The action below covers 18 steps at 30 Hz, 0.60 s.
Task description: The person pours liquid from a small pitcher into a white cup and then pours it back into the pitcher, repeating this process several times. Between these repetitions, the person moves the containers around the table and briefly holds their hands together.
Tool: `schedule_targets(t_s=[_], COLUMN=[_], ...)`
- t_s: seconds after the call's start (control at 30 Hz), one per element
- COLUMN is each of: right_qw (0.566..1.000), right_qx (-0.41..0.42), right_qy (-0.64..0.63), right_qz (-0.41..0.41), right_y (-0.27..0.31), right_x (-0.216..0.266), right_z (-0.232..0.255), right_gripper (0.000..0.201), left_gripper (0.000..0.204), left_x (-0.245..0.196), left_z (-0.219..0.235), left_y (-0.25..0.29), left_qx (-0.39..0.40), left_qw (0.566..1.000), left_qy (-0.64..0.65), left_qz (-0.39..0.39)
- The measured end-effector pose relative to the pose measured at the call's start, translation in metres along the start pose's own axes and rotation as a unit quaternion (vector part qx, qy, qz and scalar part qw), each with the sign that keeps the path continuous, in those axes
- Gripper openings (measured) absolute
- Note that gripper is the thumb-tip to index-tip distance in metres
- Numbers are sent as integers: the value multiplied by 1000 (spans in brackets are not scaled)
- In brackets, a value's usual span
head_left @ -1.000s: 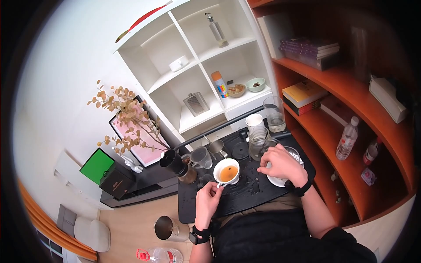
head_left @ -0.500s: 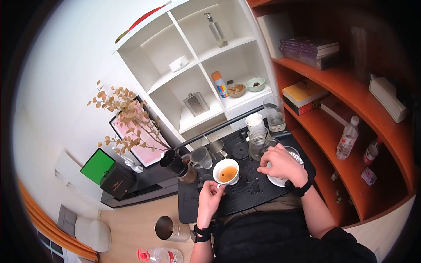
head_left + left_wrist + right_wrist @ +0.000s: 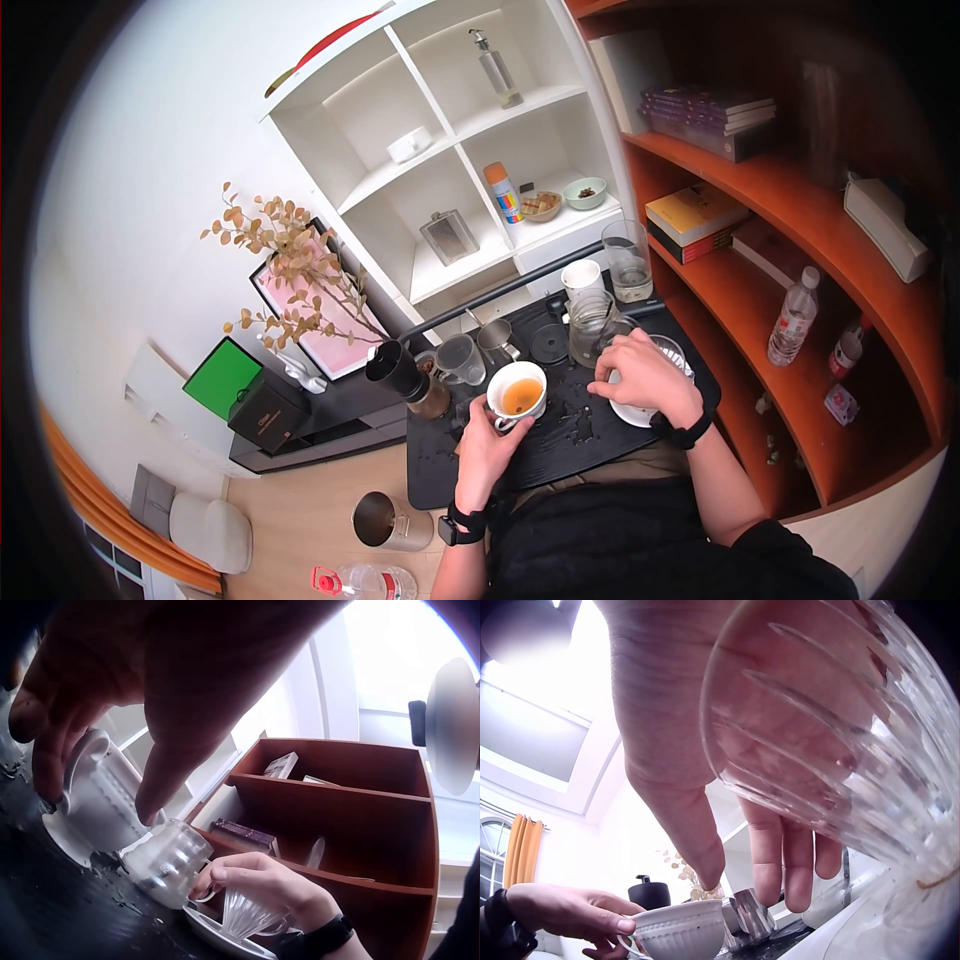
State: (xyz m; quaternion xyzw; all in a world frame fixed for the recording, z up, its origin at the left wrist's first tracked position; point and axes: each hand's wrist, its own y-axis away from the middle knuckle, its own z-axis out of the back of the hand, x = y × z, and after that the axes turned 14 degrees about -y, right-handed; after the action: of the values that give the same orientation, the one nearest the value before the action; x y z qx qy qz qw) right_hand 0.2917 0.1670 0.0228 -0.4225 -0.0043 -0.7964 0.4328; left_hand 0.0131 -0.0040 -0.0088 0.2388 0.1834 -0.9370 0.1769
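A white cup (image 3: 517, 372) with orange-brown liquid (image 3: 520, 397) inside stands on the black table. My left hand (image 3: 487, 448) holds it at the handle side; in the left wrist view its fingers and thumb lie on opposite sides of the ribbed cup wall (image 3: 112, 799). My right hand (image 3: 648, 374) hovers above a ribbed clear glass vessel (image 3: 885, 772) on a white saucer (image 3: 628, 413). Nothing shows between its thumb and its loosely extended fingers in the right wrist view. Beyond these fingertips stands a glass jug (image 3: 585, 342).
On the black table (image 3: 540, 455), with water drops, stand a coffee grinder (image 3: 400, 375), a clear cup (image 3: 460, 360), a metal cup (image 3: 495, 340), a white mug (image 3: 580, 277) and a tall glass (image 3: 628, 275). A wooden bookshelf (image 3: 800, 215) borders the right side.
My left hand has gone from pinching the cup's handle to a wider hold, its thumb now along the cup's near side. The right hand stays in place.
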Motion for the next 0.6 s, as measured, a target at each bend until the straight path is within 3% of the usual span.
schedule_targets(t_s=[0.1,0.23,0.3,0.43,0.5,0.6], right_qw=[1000,1000,1000,1000,1000,1000], right_qx=[-1,2,1,5,4,5], right_qy=[-3,-3,-4,-6,-6,-6], right_qz=[1,0,1,-1,-1,-2], right_y=[0,0,0,0,0,0], right_x=[3,3,2,2,1,1], right_z=[2,2,2,3,1,1], right_gripper=[25,26,26,26,25,25], left_gripper=[92,95,95,103,112,119], left_x=[-13,-27,-30,-32,-28,-37], left_z=[1,9,11,11,3,3], left_y=[-1,-5,-7,-8,-8,-10], left_qx=[-27,-6,24,30,-57,-44], left_qw=[999,999,996,996,990,991], left_qy=[-9,-30,-82,-79,-113,-115], left_qz=[-30,-40,2,5,-65,-47])
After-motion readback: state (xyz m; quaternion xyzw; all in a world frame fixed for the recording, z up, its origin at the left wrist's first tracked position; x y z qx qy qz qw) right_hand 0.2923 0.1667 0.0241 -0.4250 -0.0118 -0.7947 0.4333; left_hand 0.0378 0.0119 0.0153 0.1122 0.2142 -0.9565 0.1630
